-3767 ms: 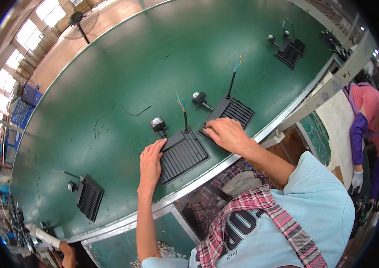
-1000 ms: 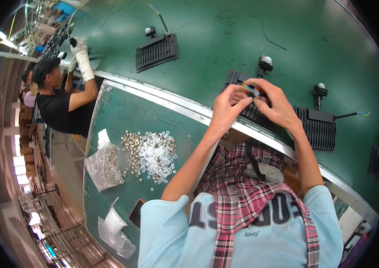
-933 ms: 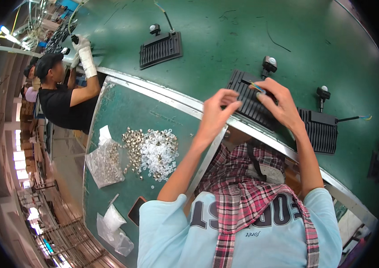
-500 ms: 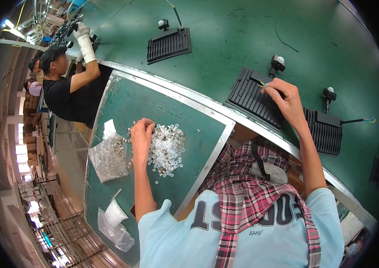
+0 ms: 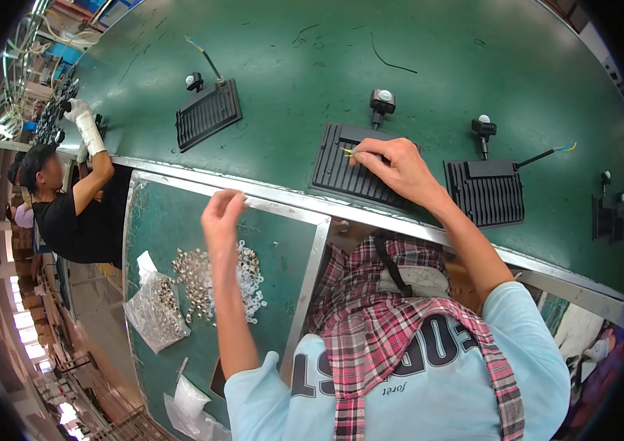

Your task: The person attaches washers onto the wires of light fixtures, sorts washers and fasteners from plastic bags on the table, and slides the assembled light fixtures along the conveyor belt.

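My right hand is closed round a black cable whose stripped yellow-green wire ends poke out past the fingertips. Beneath it on the green bench lies a black ribbed floodlight with a white-domed sensor on its far side. My left hand is raised above the side table near the metal rail, its thumb and fingers pinched together. Whatever it may hold is too small to make out. Below that hand spreads a heap of small metal nuts, with white plastic washers at its right.
More floodlights stand on the bench, one to the left and one to the right. A clear bag of metal parts and a bag of white pieces lie on the side table. A gloved co-worker works at far left.
My left hand has lifted from the heap of small parts and moved toward the bench rail, fingers pinched. My right hand still grips the cable. The whole view has shifted to the right.
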Demonstrator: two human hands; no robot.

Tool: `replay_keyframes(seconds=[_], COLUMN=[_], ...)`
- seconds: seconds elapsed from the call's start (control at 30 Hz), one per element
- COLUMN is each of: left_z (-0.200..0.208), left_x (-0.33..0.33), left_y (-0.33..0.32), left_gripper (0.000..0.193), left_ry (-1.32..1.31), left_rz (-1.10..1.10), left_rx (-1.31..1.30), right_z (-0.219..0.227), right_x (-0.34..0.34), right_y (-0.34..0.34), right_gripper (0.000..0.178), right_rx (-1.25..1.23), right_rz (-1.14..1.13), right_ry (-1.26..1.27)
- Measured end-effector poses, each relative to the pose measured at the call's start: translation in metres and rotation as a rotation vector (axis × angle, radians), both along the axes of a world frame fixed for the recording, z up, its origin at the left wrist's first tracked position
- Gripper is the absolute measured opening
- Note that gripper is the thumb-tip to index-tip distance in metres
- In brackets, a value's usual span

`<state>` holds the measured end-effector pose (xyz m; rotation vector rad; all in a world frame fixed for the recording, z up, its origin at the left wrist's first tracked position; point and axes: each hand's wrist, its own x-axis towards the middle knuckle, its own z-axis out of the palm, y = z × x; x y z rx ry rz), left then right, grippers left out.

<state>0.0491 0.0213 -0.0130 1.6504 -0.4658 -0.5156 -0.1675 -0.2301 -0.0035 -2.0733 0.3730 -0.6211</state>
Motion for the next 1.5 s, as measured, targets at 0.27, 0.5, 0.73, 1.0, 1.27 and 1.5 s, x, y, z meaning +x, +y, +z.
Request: replay_keyframes(seconds=[0.27, 0.5, 0.73, 1.0, 1.27, 1.5], left_z=[0.006, -0.006, -0.009, -0.008, -0.004, 0.011], left_x=[-0.066, -0.070, -0.076, -0.075, -0.096, -0.110], left_y=[-0.114, -0.119, -0.121, -0.118, -0.131, -0.162], left_gripper=[0.028, 0.026, 0.025, 0.026, 0.026, 0.029], left_ry=[0.338, 0.350, 0.428, 0.505, 0.369, 0.199], left_rz=[-0.309, -0.417, -0.429, -0.459, -0.302, -0.351], left_rx=[-0.284, -0.296, -0.325, -0.345, -0.298, -0.362], right_z=[-0.008, -0.002, -0.007, -0.006, -0.012, 0.008], right_x=[0.000, -0.001, 0.000, 0.000, -0.001, -0.019], right_y=[-0.001, -0.004, -0.004, -0.007, -0.001, -0.007], right_gripper=[0.021, 0.022, 0.022, 0.021, 0.017, 0.030], right_rx=[-0.007, 0.025, 0.038, 0.103, -0.142, 0.180], right_rz=[0.049, 0.057, 0.022, 0.053, 0.036, -0.012], right_ry=[0.014, 0.076, 0.035, 0.013, -0.083, -0.154])
